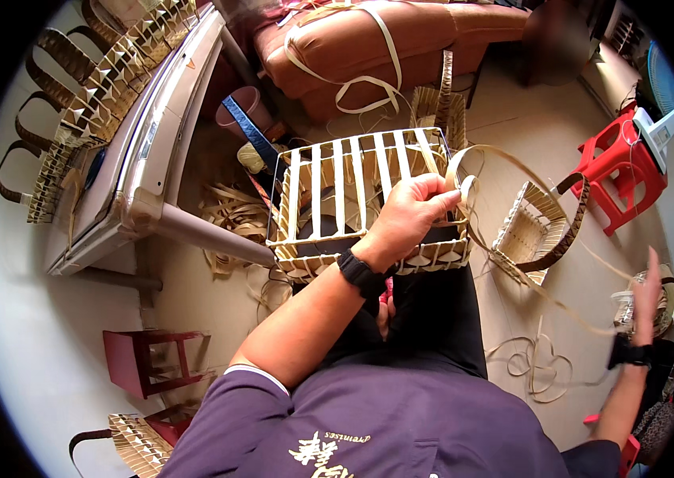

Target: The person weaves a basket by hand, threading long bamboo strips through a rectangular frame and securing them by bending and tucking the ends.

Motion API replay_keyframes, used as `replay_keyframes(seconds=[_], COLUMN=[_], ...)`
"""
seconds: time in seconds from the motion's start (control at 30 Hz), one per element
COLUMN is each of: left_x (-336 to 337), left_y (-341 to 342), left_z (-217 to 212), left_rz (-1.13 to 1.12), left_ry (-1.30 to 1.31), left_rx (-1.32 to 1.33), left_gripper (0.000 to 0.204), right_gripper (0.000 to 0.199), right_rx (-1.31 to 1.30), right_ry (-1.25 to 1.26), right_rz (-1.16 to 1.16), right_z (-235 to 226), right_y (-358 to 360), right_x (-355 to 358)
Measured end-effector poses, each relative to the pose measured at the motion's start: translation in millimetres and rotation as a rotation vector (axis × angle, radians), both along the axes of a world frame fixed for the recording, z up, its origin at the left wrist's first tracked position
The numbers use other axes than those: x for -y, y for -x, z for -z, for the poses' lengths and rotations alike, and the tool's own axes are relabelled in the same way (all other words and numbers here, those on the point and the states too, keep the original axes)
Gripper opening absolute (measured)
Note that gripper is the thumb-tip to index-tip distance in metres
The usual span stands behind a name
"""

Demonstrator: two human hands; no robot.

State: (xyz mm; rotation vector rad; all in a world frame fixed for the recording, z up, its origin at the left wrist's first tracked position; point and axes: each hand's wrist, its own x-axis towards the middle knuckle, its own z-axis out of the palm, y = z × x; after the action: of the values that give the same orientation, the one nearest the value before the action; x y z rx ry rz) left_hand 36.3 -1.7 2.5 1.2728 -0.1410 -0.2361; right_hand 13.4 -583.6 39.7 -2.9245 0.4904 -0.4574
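Observation:
A pale open-work basket (353, 256) rests on my lap, with slats running across its upward-facing side. At its right edge my left hand (412, 209) pinches a flat pale weaving strip (504, 155) between thumb and fingers. The strip loops out from the basket's right edge and trails off to the right. Far out on that side, my right hand (649, 296) is raised with its fingers stretched out, slightly blurred. Part of the strip passes close to it; I cannot tell whether they touch.
A small basket with a dark handle (529, 227) stands right of my knees. Beyond it are a red stool (623, 171) and a fan. At left are a table (158, 151) and a heap of strips (233, 213). A brown sofa (369, 52) lies ahead. Loose strips curl on the floor.

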Motion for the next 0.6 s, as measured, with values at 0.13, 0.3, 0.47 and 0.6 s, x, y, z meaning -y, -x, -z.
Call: replay_keyframes(seconds=[0.13, 0.3, 0.47, 0.6], left_x=[-6, -7, -16, -2], left_y=[2, 3, 7, 7], left_z=[3, 2, 7, 1], left_rz=[-0.042, -0.059, -0.074, -0.048], left_ry=[0.015, -0.004, -0.014, -0.058], left_rx=[-0.043, -0.06, -0.01, 0.014], left_gripper=[0.02, 0.028, 0.026, 0.024], right_gripper=[0.039, 0.026, 0.012, 0.007], right_rx=[-0.178, 0.003, -0.048, -0.225], right_ry=[-0.776, -0.641, -0.467, 0.088], right_rz=[-0.63, -0.992, -0.886, -0.507], right_z=[25, 64, 71, 168], right_y=[4, -21, -35, -28], right_x=[-260, -330, -277, -13])
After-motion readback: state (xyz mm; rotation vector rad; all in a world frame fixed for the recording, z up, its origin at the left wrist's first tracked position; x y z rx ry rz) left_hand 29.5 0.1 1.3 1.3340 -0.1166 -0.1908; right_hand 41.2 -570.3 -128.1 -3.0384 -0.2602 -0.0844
